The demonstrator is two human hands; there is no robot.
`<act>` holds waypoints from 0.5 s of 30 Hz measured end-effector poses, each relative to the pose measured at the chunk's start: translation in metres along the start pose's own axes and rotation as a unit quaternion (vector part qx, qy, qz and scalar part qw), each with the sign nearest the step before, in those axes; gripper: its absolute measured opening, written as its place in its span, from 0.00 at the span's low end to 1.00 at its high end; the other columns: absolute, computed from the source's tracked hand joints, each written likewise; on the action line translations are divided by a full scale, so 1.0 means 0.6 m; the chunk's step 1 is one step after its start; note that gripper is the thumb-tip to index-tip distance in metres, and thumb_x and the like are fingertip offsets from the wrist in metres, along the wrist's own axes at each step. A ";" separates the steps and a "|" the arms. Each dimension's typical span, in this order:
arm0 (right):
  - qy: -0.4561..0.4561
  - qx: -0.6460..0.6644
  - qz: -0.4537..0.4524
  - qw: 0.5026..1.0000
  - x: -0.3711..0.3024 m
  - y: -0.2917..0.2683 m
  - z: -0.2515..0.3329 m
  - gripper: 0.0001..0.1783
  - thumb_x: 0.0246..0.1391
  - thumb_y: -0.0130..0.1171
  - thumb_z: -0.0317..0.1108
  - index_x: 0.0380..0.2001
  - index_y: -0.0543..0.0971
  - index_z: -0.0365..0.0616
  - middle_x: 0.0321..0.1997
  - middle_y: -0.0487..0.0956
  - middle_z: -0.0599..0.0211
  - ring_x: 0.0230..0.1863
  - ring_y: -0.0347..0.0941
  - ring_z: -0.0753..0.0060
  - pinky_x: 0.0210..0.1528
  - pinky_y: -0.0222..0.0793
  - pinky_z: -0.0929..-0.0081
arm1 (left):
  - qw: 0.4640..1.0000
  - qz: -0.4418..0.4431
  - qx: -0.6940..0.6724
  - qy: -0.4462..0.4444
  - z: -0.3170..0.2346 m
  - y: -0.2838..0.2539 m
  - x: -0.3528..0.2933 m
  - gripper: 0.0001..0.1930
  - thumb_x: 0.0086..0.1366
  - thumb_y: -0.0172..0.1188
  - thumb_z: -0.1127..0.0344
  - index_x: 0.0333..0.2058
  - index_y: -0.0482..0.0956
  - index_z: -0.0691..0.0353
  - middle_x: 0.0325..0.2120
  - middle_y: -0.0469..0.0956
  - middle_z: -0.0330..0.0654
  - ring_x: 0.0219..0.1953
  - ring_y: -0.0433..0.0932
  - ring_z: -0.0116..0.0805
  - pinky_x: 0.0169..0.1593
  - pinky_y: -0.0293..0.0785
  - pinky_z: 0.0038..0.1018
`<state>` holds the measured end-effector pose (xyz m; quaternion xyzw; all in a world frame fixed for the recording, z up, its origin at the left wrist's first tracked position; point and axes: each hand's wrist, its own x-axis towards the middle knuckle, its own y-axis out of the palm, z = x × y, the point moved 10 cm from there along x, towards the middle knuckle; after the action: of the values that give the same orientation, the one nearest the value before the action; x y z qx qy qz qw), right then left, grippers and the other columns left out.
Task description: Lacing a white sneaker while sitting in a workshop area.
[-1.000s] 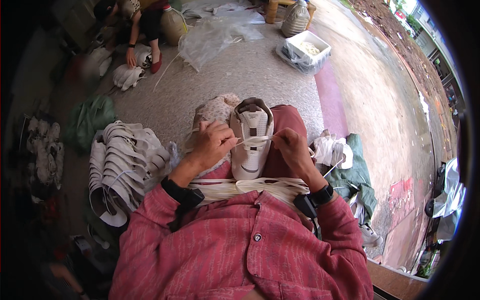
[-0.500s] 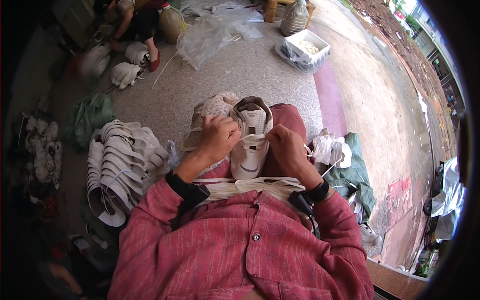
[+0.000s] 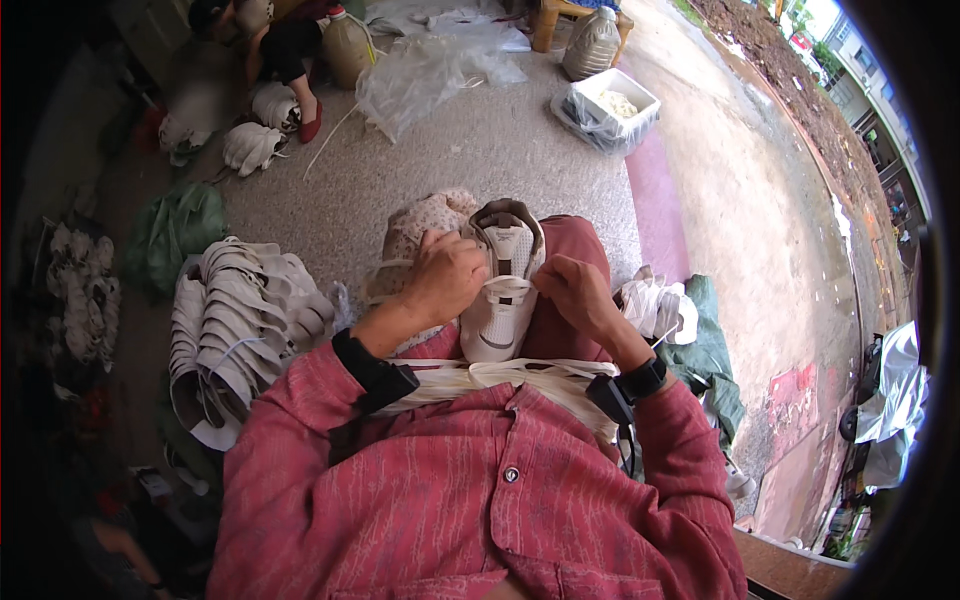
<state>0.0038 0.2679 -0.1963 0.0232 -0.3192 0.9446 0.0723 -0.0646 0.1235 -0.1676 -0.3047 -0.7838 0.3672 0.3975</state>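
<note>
A white and beige shoe upper (image 3: 495,325) rests between my knees, its toe toward me and its dark-lined collar away from me. A pale shoelace (image 3: 512,285) crosses it partway down the front. My left hand (image 3: 447,274) is closed at the lace's left side, with the fingertips curled against the upper. At the opposite edge my right hand (image 3: 577,288) pinches the lace between thumb and fingers. Across my lap, nearest my body, lies a bundle of loose pale laces (image 3: 530,373).
Nested white shoe uppers (image 3: 235,320) are stacked at my left, beside a green sack (image 3: 178,240). More laced uppers (image 3: 655,305) lie at my right on green cloth (image 3: 708,345). Farther off are a white tub (image 3: 628,100), plastic sheeting (image 3: 420,85) and a crouching person (image 3: 285,50).
My left hand has shifted slightly right and toward me, and the lace across the upper now bows in a curve. The crouching person at the far left has changed posture.
</note>
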 end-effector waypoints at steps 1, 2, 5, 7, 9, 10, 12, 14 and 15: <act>-0.004 -0.001 0.004 1.000 0.005 -0.008 0.012 0.09 0.54 0.58 0.34 0.30 0.78 0.38 0.27 0.78 0.51 0.29 0.76 0.51 0.33 0.70 0.65 | 1.000 -0.004 0.002 -0.004 0.006 -0.008 -0.002 0.10 0.59 0.56 0.62 0.21 0.76 0.59 0.24 0.74 0.40 0.35 0.73 0.40 0.49 0.60 0.36; -0.005 -0.047 0.038 0.998 0.008 -0.015 0.032 0.08 0.53 0.58 0.33 0.30 0.78 0.39 0.28 0.78 0.52 0.31 0.76 0.51 0.34 0.70 0.65 | 0.999 0.033 0.008 0.007 0.010 -0.010 -0.005 0.08 0.58 0.58 0.61 0.25 0.77 0.59 0.28 0.75 0.41 0.38 0.73 0.41 0.50 0.61 0.38; -0.107 -0.139 0.030 0.984 0.027 -0.031 0.069 0.05 0.48 0.61 0.30 0.31 0.79 0.44 0.35 0.79 0.58 0.40 0.74 0.55 0.41 0.68 0.64 | 1.000 0.024 -0.001 0.021 0.000 -0.052 0.007 0.11 0.55 0.62 0.61 0.34 0.77 0.59 0.35 0.75 0.43 0.42 0.75 0.43 0.50 0.65 0.39; -0.224 -0.140 -0.038 0.964 0.033 -0.050 0.126 0.08 0.46 0.62 0.29 0.33 0.79 0.48 0.43 0.77 0.64 0.47 0.71 0.57 0.48 0.65 0.62 | 0.999 -0.021 -0.017 0.022 -0.005 -0.087 0.021 0.15 0.54 0.65 0.60 0.38 0.76 0.59 0.37 0.74 0.43 0.42 0.75 0.44 0.50 0.67 0.38; -0.228 -0.134 0.001 0.964 0.046 -0.024 0.141 0.10 0.46 0.63 0.29 0.35 0.79 0.48 0.47 0.76 0.67 0.48 0.71 0.58 0.52 0.62 0.61 | 0.986 0.108 -0.106 0.073 -0.022 -0.059 0.030 0.22 0.50 0.68 0.61 0.43 0.73 0.60 0.43 0.72 0.43 0.44 0.75 0.46 0.49 0.71 0.37; -0.266 -0.099 0.037 0.958 0.049 -0.004 0.151 0.10 0.46 0.63 0.29 0.36 0.79 0.48 0.46 0.75 0.67 0.48 0.71 0.58 0.51 0.62 0.62 | 0.980 0.157 -0.096 0.073 -0.018 -0.044 0.030 0.21 0.49 0.69 0.63 0.41 0.73 0.62 0.40 0.72 0.42 0.42 0.75 0.46 0.47 0.71 0.36; -0.306 -0.107 0.089 0.942 0.052 0.022 0.147 0.10 0.47 0.64 0.31 0.36 0.80 0.48 0.45 0.75 0.67 0.48 0.70 0.60 0.51 0.62 0.65 | 0.971 0.193 -0.108 0.089 -0.002 -0.034 0.041 0.20 0.49 0.68 0.65 0.40 0.73 0.62 0.39 0.72 0.42 0.41 0.76 0.45 0.45 0.71 0.35; -0.291 -0.095 0.101 0.946 0.057 0.025 0.127 0.10 0.46 0.65 0.30 0.35 0.80 0.47 0.44 0.75 0.67 0.48 0.70 0.61 0.52 0.63 0.65 | 0.961 0.228 -0.119 0.102 0.011 -0.025 0.043 0.19 0.48 0.68 0.66 0.38 0.73 0.62 0.37 0.72 0.43 0.39 0.76 0.44 0.44 0.72 0.35; -0.275 -0.085 0.109 0.951 0.060 0.027 0.116 0.10 0.45 0.66 0.30 0.34 0.81 0.46 0.44 0.75 0.66 0.48 0.70 0.62 0.53 0.64 0.66 | 0.954 0.237 -0.151 0.104 0.014 -0.021 0.045 0.17 0.48 0.68 0.68 0.36 0.73 0.62 0.35 0.72 0.43 0.38 0.76 0.43 0.42 0.71 0.34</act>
<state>-0.0346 0.2172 -0.1474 0.2413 -0.4068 0.8729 -0.1198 -0.0875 0.1345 -0.1501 -0.5749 -0.6896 0.2947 0.3272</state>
